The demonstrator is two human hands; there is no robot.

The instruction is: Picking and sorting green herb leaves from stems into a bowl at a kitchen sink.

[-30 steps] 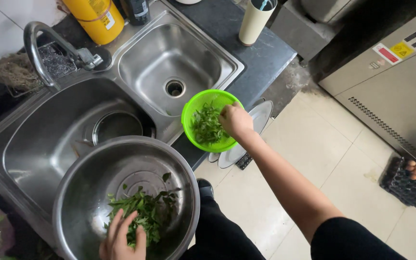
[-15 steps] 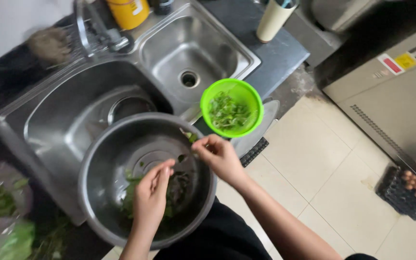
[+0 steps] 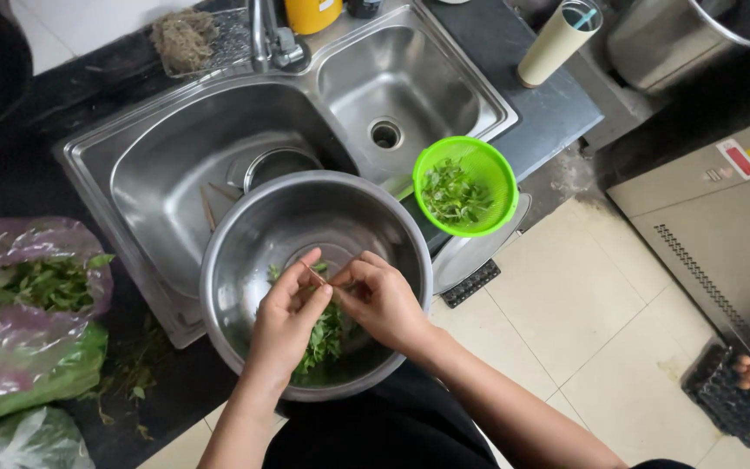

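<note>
Both my hands work over a large steel bowl (image 3: 245, 226) that rests on the front edge of the left sink. My left hand (image 3: 286, 317) and my right hand (image 3: 385, 300) pinch the two ends of one thin leafy stem (image 3: 314, 276) between their fingertips. Loose green leaves (image 3: 325, 334) lie in the bottom of the bowl, partly hidden under my hands. A bright green plastic colander (image 3: 490, 167) with picked leaves in it sits on the counter edge to the right of the bowl.
A double steel sink (image 3: 175, 165) with a tap (image 3: 264, 35) fills the counter. Plastic bags of greens (image 3: 32, 304) lie at the left. A cream cup (image 3: 555, 43) stands at the back right, a tray of eggs (image 3: 735, 395) on the tiled floor.
My right hand left the green colander and came to the steel bowl. Both hands now pinch one stem together. The view shifted left, so the bags of greens show.
</note>
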